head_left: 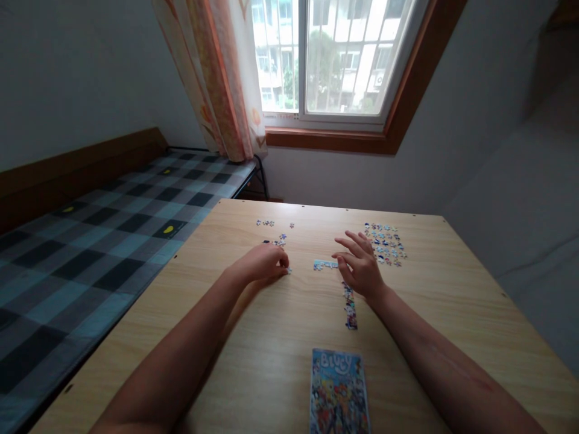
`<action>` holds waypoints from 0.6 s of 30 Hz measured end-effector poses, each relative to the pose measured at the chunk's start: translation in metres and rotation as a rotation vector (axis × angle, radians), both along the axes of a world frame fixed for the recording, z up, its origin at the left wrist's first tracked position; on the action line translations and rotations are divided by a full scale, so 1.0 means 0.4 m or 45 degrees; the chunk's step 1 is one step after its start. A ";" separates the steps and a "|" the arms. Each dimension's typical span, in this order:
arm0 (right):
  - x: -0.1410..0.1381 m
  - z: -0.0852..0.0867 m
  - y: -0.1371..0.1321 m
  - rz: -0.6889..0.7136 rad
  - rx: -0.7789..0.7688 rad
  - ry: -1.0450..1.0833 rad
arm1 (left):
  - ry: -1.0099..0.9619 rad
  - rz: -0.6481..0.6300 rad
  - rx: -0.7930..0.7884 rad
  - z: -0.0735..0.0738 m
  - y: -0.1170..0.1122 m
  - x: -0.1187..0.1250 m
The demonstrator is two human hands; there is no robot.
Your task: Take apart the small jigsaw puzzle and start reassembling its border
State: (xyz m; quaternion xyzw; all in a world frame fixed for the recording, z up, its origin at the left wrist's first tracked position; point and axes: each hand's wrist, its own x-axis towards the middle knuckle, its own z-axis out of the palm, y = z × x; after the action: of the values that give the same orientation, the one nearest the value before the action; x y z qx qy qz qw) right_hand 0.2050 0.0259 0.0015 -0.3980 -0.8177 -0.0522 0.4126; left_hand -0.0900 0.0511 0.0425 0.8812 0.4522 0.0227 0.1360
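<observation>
My left hand (268, 260) is closed in a pinch low over the table, its fingertips on a small pale jigsaw puzzle piece (289, 270). Just behind that hand lie a few loose puzzle pieces (283, 236). My right hand (359, 265) hovers with fingers spread, and nothing shows in it. It partly covers the corner of a joined puzzle edge: a light-blue strip (323, 264) runs sideways, and a darker multicoloured strip (350, 307) runs toward me. Whether the two strips meet is hidden under the hand.
Loose puzzle pieces in rows (389, 244) lie beyond my right hand, and several more (266, 223) at the far left. A box or picture card marked "Bluey" (339, 392) lies near me on the wooden table (266, 361). A checked bed (113, 241) stands at left.
</observation>
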 end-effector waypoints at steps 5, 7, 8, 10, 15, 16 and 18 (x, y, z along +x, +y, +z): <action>0.000 -0.008 0.004 0.070 -0.099 -0.099 | -0.048 -0.009 0.109 -0.016 -0.027 0.056; -0.003 -0.012 0.003 0.113 -0.140 -0.159 | -0.098 -0.037 0.125 -0.027 -0.041 0.082; -0.006 -0.014 0.004 0.126 -0.159 -0.192 | -0.119 -0.054 0.126 -0.033 -0.047 0.092; -0.010 -0.018 0.005 0.141 -0.185 -0.252 | -0.152 -0.077 0.129 -0.042 -0.056 0.108; -0.020 -0.023 0.018 0.146 -0.217 -0.327 | -0.205 -0.082 0.180 -0.053 -0.063 0.131; -0.021 -0.022 0.020 0.148 -0.224 -0.332 | -0.209 -0.080 0.192 -0.055 -0.063 0.135; -0.023 -0.020 0.021 0.157 -0.238 -0.342 | -0.214 -0.080 0.213 -0.058 -0.062 0.142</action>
State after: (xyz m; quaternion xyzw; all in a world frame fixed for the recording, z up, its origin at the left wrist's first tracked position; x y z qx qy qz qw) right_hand 0.1958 0.0344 -0.0063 -0.3732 -0.8896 -0.0032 0.2634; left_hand -0.0331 0.0261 0.0193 0.8981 0.4079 0.1301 0.1000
